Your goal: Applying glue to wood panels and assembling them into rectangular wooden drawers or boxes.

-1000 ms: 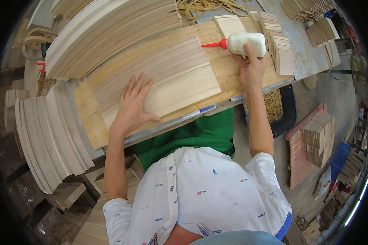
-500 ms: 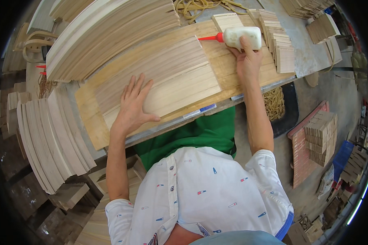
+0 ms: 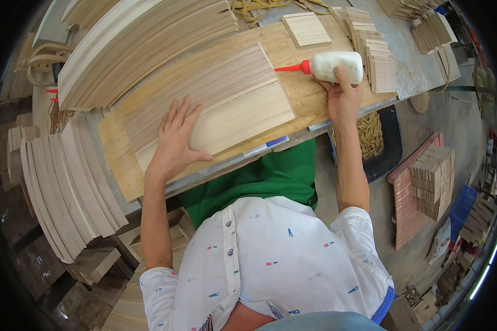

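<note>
My left hand lies with spread fingers on the left part of a pale wooden panel, pressing on its face. In my right hand is a white glue bottle, tipped on its side. Its red nozzle points left, at the panel's right end edge, where a thin whitish line shows. The panel rests on a larger yellowish board on the bench.
Long stacked wooden boards stand behind the panel, with another stack at the left. Small wooden pieces and a single square block sit far right. A dark tub holds yellowish bands below the bench.
My right hand and the glue bottle have moved down and slightly right along the panel's end edge. My left hand stays spread on the panel.
</note>
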Tool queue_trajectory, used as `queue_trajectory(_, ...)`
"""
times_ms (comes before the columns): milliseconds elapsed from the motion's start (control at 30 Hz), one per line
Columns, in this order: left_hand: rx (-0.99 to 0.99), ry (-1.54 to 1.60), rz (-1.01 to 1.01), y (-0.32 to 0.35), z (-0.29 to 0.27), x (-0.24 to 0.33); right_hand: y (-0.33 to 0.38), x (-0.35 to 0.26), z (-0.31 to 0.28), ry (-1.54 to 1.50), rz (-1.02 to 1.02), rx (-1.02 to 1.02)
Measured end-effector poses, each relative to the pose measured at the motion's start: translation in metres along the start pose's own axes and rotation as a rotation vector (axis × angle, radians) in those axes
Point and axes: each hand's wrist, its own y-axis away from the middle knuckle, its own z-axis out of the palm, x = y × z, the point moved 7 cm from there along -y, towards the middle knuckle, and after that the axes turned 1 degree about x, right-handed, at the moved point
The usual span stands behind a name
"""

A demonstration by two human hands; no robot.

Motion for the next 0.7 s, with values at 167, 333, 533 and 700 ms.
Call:
queue_trajectory(167, 0.004, -0.006, 0.007, 0.0, 0.001, 0.0, 0.007, -0.005, -0.004, -0.006, 0.009, -0.01)
queue_trajectory(333, -0.002, -0.008, -0.002, 0.0, 0.001, 0.001, 0.013, -0.01, -0.009, 0.008, 0.012, -0.002)
queue_trajectory(533, 0.007, 0.006, 0.002, 0.001, 0.002, 0.0, 0.022, -0.015, -0.016, 0.006, 0.02, -0.006)
queue_trajectory(700, 0.028, -0.013, 0.019, 0.0, 0.002, -0.001, 0.034, -0.021, -0.026, 0.013, 0.031, -0.004)
